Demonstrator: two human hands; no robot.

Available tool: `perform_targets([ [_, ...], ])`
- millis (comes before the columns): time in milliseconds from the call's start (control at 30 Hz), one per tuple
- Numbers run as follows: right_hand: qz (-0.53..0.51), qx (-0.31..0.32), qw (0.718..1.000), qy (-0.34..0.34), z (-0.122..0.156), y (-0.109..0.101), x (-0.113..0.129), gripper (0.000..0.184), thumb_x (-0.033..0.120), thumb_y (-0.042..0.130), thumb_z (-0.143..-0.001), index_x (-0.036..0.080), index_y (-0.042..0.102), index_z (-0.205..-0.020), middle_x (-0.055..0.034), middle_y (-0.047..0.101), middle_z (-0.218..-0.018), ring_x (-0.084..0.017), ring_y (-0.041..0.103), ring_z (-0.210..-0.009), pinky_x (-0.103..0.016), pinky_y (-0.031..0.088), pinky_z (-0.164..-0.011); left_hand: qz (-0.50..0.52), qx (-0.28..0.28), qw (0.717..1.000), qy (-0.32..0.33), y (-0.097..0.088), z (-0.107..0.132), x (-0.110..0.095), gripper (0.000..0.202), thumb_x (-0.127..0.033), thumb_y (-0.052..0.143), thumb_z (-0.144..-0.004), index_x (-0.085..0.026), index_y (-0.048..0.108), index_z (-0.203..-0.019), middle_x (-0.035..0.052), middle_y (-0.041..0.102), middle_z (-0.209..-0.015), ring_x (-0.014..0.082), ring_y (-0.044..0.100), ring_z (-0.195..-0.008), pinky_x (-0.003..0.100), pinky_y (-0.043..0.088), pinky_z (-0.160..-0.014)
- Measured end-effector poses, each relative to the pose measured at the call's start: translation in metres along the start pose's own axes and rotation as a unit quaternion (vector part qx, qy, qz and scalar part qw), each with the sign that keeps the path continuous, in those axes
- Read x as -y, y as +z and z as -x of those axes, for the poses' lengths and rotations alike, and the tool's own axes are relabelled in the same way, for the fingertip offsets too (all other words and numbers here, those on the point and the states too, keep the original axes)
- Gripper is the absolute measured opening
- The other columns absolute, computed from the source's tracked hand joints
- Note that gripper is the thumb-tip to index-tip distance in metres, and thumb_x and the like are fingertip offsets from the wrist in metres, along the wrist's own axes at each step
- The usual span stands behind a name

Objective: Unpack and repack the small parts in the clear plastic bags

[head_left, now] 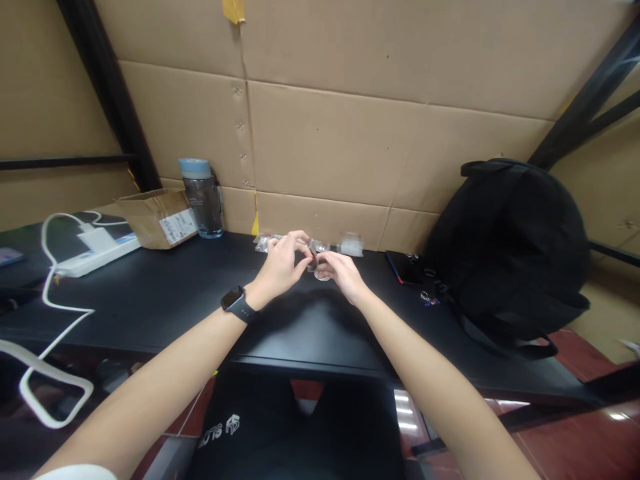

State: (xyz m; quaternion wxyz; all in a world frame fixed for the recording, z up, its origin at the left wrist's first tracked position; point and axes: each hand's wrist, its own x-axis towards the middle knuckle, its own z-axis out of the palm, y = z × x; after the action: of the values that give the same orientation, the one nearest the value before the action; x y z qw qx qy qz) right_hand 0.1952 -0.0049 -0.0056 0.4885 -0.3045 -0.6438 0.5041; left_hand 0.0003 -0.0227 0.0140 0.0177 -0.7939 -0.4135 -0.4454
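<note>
Both my hands meet above the far middle of the black table (165, 293). My left hand (283, 263), with a black watch on its wrist, pinches its fingers together on a small object (315, 265) too small to name. My right hand (343, 272) closes its fingers on the same small thing from the right. Small clear plastic bags (350, 245) lie on the table just behind my hands, against the cardboard wall.
A black backpack (510, 247) fills the right end of the table, with a dark phone (407, 268) and keys beside it. At the left stand a water bottle (203, 198), an open cardboard box (157, 217) and a white power strip (100, 253) with cables.
</note>
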Motion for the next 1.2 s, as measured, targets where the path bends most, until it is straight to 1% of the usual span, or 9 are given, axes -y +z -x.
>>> perform_targets([
  [167, 0.051, -0.017, 0.998, -0.015, -0.002, -0.002, -0.008, 0.035, 0.049, 0.078, -0.079, 0.019, 0.072, -0.095, -0.0026, 0.071, -0.081, -0.016, 0.066, -0.071, -0.028, 0.053, -0.069, 0.013, -0.006, 1.0, 0.018, 0.002, 0.001, 0.0, 0.039, -0.022, 0.064, -0.091, -0.021, 0.043, -0.124, 0.0058, 0.075, -0.105, 0.0256, 0.063, -0.117, 0.042, 0.029, -0.101],
  [300, 0.1, -0.019, 0.993, -0.054, -0.004, -0.004, -0.009, 0.027, 0.044, 0.073, -0.083, 0.019, 0.07, -0.09, -0.0029, 0.069, -0.083, -0.015, 0.063, -0.07, -0.029, 0.051, -0.067, 0.037, 0.005, 0.999, 0.032, -0.001, -0.001, 0.001, 0.04, -0.021, 0.066, -0.089, -0.022, 0.045, -0.123, 0.0031, 0.075, -0.102, 0.0231, 0.067, -0.107, 0.041, 0.033, -0.1],
  [467, 0.272, -0.013, 0.949, -0.157, 0.001, -0.006, 0.005, 0.016, 0.033, 0.064, -0.091, 0.019, 0.07, -0.087, -0.0066, 0.067, -0.1, -0.018, 0.064, -0.087, -0.029, 0.051, -0.072, 0.122, -0.026, 0.992, 0.021, -0.008, -0.004, 0.005, 0.026, -0.026, 0.06, -0.094, -0.022, 0.05, -0.117, 0.0032, 0.073, -0.097, 0.0197, 0.069, -0.097, 0.036, 0.043, -0.095],
  [567, 0.335, 0.008, 0.922, -0.194, 0.004, -0.005, 0.013, 0.015, 0.028, 0.06, -0.094, 0.019, 0.069, -0.087, -0.0075, 0.066, -0.102, -0.018, 0.063, -0.089, -0.029, 0.051, -0.072, 0.185, 0.039, 0.982, -0.007, -0.006, -0.003, 0.01, 0.028, -0.034, 0.056, -0.098, -0.022, 0.05, -0.122, 0.0054, 0.073, -0.105, 0.0201, 0.069, -0.101, 0.034, 0.048, -0.094],
  [700, 0.367, 0.017, 0.902, -0.226, 0.006, -0.004, 0.016, 0.011, 0.024, 0.06, -0.094, 0.019, 0.068, -0.09, -0.0084, 0.063, -0.107, -0.018, 0.062, -0.091, -0.03, 0.052, -0.075, 0.228, 0.144, 0.962, -0.031, 0.001, 0.001, 0.015, 0.046, -0.04, 0.064, -0.093, -0.024, 0.048, -0.133, 0.0066, 0.074, -0.109, 0.0232, 0.07, -0.107, 0.036, 0.05, -0.096],
  [800, 0.377, 0.012, 0.895, -0.237, 0.006, -0.007, 0.017, 0.011, 0.023, 0.058, -0.095, 0.018, 0.067, -0.092, -0.0091, 0.062, -0.11, -0.018, 0.062, -0.093, -0.03, 0.052, -0.076, 0.229, 0.182, 0.956, -0.026, 0.001, 0.003, 0.016, 0.056, -0.039, 0.07, -0.088, -0.024, 0.046, -0.137, 0.0079, 0.074, -0.111, 0.0246, 0.071, -0.104, 0.037, 0.052, -0.094],
  [933, 0.392, 0.011, 0.889, -0.238, 0.005, -0.01, 0.017, 0.011, 0.022, 0.058, -0.095, 0.019, 0.068, -0.093, -0.0094, 0.061, -0.112, -0.019, 0.062, -0.097, -0.032, 0.053, -0.08, 0.216, 0.224, 0.95, -0.01, -0.002, 0.003, 0.019, 0.053, -0.04, 0.068, -0.089, -0.025, 0.049, -0.136, 0.0075, 0.074, -0.115, 0.0249, 0.071, -0.106, 0.037, 0.052, -0.094],
  [1067, 0.403, 0.022, 0.885, -0.232, 0.004, -0.011, 0.017, 0.009, 0.021, 0.059, -0.093, 0.019, 0.068, -0.091, -0.0088, 0.062, -0.11, -0.019, 0.062, -0.098, -0.033, 0.052, -0.082, 0.184, 0.196, 0.963, 0.011, 0.001, 0.003, 0.023, 0.056, -0.035, 0.072, -0.084, -0.024, 0.052, -0.136, 0.0086, 0.072, -0.122, 0.0269, 0.068, -0.114, 0.038, 0.05, -0.1],
  [1200, 0.408, 0.045, 0.885, -0.219, 0.004, -0.01, 0.014, 0.008, 0.019, 0.061, -0.092, 0.019, 0.069, -0.089, -0.0081, 0.063, -0.109, -0.019, 0.062, -0.098, -0.033, 0.052, -0.082, 0.181, 0.142, 0.973, -0.01, 0.009, 0.004, 0.025, 0.064, -0.036, 0.074, -0.082, -0.023, 0.048, -0.14, 0.0087, 0.073, -0.12, 0.0278, 0.066, -0.118, 0.041, 0.046, -0.106],
])
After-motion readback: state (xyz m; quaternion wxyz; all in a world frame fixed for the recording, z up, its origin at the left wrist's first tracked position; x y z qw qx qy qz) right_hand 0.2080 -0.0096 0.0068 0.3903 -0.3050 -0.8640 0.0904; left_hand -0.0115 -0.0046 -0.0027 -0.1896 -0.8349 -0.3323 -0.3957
